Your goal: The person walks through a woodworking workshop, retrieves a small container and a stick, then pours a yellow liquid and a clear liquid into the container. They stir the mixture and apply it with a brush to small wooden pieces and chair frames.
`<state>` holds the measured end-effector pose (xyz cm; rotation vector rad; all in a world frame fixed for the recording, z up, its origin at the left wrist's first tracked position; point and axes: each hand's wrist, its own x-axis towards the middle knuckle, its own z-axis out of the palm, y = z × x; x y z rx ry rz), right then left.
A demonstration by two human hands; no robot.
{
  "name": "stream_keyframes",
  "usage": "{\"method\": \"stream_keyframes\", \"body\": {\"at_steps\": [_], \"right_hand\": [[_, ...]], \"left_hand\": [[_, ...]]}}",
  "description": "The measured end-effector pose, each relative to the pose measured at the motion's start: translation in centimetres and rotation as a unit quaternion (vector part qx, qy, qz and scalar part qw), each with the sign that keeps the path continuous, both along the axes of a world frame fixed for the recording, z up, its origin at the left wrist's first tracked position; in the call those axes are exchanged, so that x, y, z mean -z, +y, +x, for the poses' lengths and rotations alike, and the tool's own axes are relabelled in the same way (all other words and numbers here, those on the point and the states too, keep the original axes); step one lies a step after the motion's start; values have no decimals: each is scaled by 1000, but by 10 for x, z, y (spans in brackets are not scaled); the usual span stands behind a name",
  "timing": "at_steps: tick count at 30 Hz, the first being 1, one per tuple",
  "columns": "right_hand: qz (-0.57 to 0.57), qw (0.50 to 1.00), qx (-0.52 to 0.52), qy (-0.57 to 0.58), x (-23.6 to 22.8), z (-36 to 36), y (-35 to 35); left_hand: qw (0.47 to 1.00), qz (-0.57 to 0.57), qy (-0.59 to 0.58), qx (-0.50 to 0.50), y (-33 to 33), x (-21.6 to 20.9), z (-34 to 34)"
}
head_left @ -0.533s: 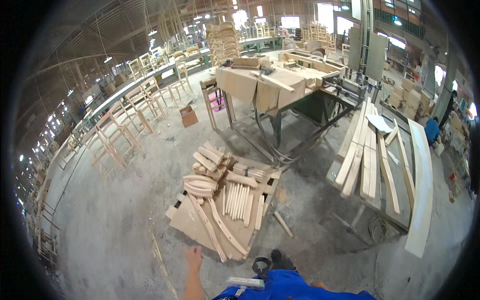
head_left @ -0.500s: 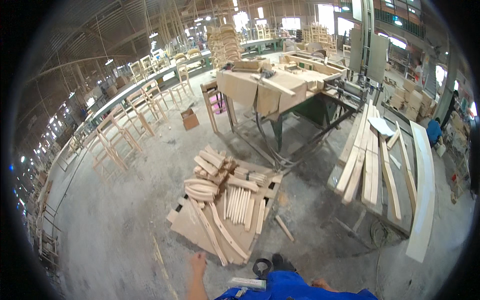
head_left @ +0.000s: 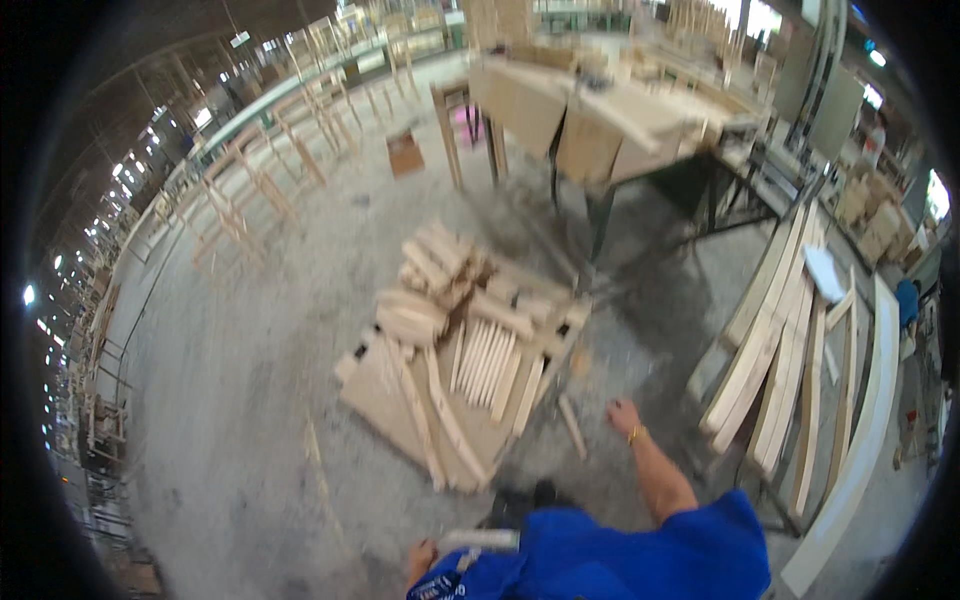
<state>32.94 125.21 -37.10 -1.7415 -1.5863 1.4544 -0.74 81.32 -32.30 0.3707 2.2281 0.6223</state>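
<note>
My right hand (head_left: 622,414) is stretched out over the concrete floor, with a gold-coloured band on the wrist. It looks empty, its fingers loosely apart though blurred. Just left of it a short wooden strip (head_left: 573,428) lies on the floor, apart from the hand. My left hand (head_left: 424,553) hangs low beside my blue shirt; its fingers are too smeared to read, and no held thing shows. Ahead of me is a low pallet (head_left: 385,420) covered with a flat sheet. On it lie a row of slim wooden slats (head_left: 485,362), two long curved pieces (head_left: 450,420) and stacked curved parts (head_left: 412,318).
At right, long boards (head_left: 770,350) rest on a low stand, with a wide pale board (head_left: 850,440) beside them. A workbench (head_left: 590,105) with dark legs stands beyond the pallet. Chair frames (head_left: 250,190) line the far left; a small brown box (head_left: 405,153) sits on the floor.
The view has tipped downward and blurred. My right hand has come out from beside my body, forward and to the right. My left hand has dropped back nearer my body.
</note>
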Motion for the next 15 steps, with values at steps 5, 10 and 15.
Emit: {"method": "stream_keyframes", "body": {"at_steps": [5, 10, 15], "right_hand": [[13, 951, -266, -153, 26, -42, -19], [8, 957, -263, -126, 6, -69, 15], [-36, 993, -54, -94, -21, -49, 78]], "left_hand": [[989, -4, -115, -93, 20, -14, 23], [976, -24, -191, -101, 72, -1, 6], [973, -21, -221, -57, 203, 12, -50]]}}
